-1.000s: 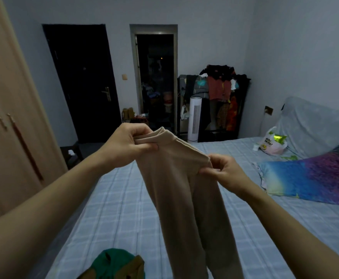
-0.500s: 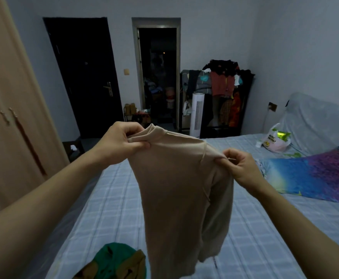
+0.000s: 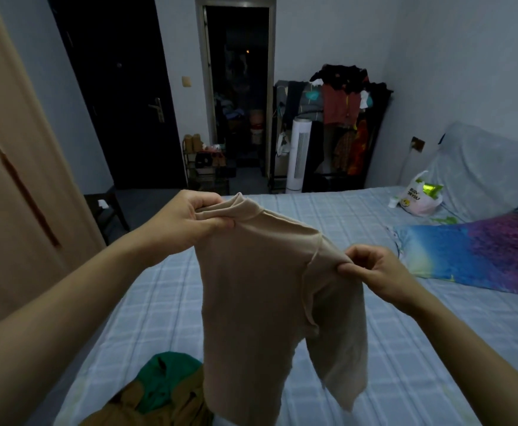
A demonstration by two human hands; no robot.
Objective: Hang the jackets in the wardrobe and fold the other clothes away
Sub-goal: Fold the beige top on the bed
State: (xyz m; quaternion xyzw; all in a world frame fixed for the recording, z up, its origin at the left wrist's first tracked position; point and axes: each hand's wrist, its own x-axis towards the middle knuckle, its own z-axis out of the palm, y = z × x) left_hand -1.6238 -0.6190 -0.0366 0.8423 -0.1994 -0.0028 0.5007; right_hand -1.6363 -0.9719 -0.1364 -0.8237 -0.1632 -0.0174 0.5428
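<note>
Beige top (image 3: 260,290), thin, long-sleeved, high neck, hangs above the bed (image 3: 374,229); left hand (image 3: 190,222) pinches the collar, right hand (image 3: 371,272) pinches the shoulder, one sleeve dangling, hands apart.

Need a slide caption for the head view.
Left hand and right hand hold a beige long-sleeved top up over the checked bed.
</note>
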